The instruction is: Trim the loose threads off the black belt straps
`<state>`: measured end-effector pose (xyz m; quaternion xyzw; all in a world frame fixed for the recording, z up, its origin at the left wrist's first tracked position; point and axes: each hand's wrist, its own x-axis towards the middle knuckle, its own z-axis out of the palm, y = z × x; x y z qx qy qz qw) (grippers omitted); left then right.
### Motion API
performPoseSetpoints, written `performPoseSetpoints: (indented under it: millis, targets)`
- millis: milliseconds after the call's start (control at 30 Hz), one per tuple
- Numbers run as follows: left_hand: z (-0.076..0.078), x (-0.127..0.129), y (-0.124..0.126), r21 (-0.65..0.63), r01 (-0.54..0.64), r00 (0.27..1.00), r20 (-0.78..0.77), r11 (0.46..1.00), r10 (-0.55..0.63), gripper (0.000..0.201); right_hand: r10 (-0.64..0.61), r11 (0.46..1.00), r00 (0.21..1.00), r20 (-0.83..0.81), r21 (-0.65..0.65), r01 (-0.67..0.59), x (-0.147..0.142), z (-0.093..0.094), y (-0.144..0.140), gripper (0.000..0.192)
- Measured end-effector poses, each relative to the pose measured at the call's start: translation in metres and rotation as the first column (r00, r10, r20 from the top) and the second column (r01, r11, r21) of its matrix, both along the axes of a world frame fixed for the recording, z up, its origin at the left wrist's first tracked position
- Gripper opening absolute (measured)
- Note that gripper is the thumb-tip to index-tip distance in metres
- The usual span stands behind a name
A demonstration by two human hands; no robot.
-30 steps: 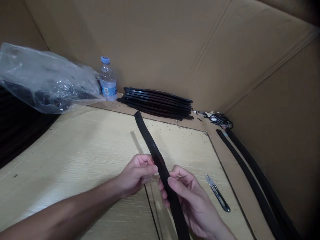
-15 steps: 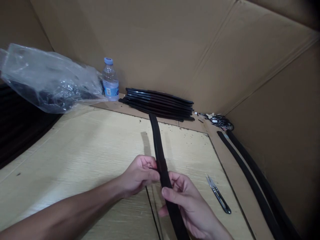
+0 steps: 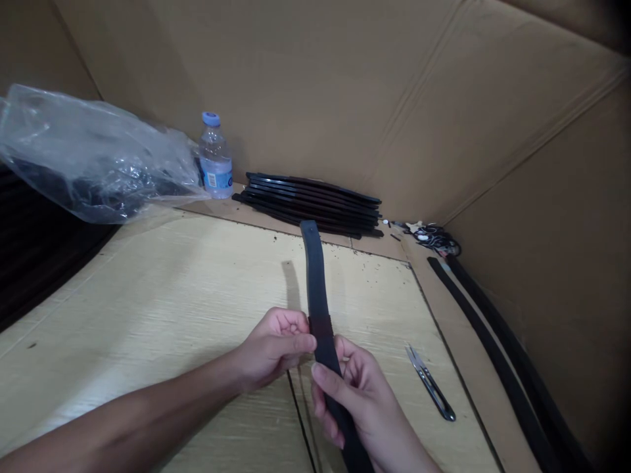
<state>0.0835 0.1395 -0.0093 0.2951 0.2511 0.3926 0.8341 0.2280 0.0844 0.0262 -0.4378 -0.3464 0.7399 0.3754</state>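
A long, flat black strap (image 3: 316,276) rises from the bottom edge toward the back of the table, its far end slightly bent and marked with a small dot. My right hand (image 3: 357,391) is closed around its lower part, thumb on top and fingers underneath. At the strap's left edge, beside a darker band across it, my left hand (image 3: 280,341) is closed in a pinch. Its fingertips partly hide what they grip. A thin black cord (image 3: 299,414) runs down from under that hand. To the right, thread snips (image 3: 431,384) lie on the table.
A stack of black strips (image 3: 313,203) lies at the back, right of a water bottle (image 3: 215,161) and a clear plastic bag (image 3: 103,157). More black strips (image 3: 493,348) run along the right side. Tangled scraps (image 3: 434,238) sit in the corner. Cardboard walls (image 3: 296,85) enclose the table.
The strap has turned so its broad face shows more, and its far end has shifted slightly right. My right fingers have curled further around it. My left hand has barely moved.
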Motion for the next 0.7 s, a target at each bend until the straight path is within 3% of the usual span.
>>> performPoseSetpoints:
  millis: [200,500,700]
  targets:
    - [-0.005,0.0,-0.001,0.047,0.018,0.999,-0.028,0.999,-0.017,0.034,-0.119,0.976,0.992,0.05,-0.178,0.126,-0.006,0.002,0.002,0.042]
    - [0.0,0.003,-0.002,0.069,0.02,0.996,-0.085,0.997,-0.014,0.037,-0.123,0.975,0.984,0.126,-0.169,0.144,-0.007,0.004,0.006,0.047]
    - [0.002,0.002,0.002,0.038,-0.1,0.991,-0.084,0.994,0.103,0.036,-0.176,0.982,0.984,-0.02,-0.078,0.174,0.0,0.007,0.01,0.032]
